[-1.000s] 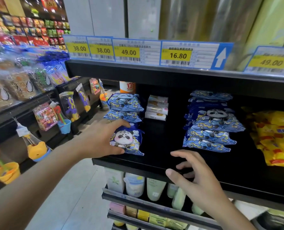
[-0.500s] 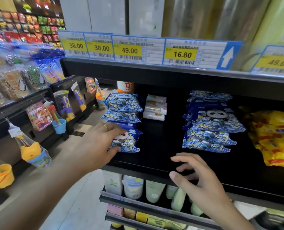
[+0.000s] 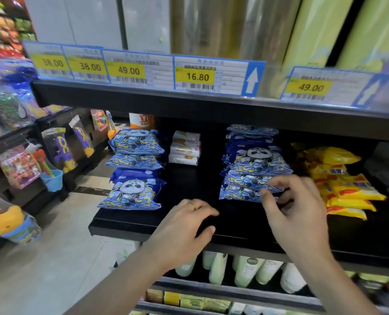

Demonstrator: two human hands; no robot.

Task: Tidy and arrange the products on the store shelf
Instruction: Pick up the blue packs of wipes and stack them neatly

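On the black shelf (image 3: pixel 143 226), seen from the head camera, the left pile of blue panda packs (image 3: pixel 132 192) sits fairly neat, its front pack squared near the edge. The right pile (image 3: pixel 252 169) looks untidy (packs skewed and overhanging), so it likely comes next. The right hand (image 3: pixel 295 212) hovers at its lowest packs, fingers loosely spread, gripping nothing. The left hand (image 3: pixel 184 226) is relaxed over bare shelf, empty.
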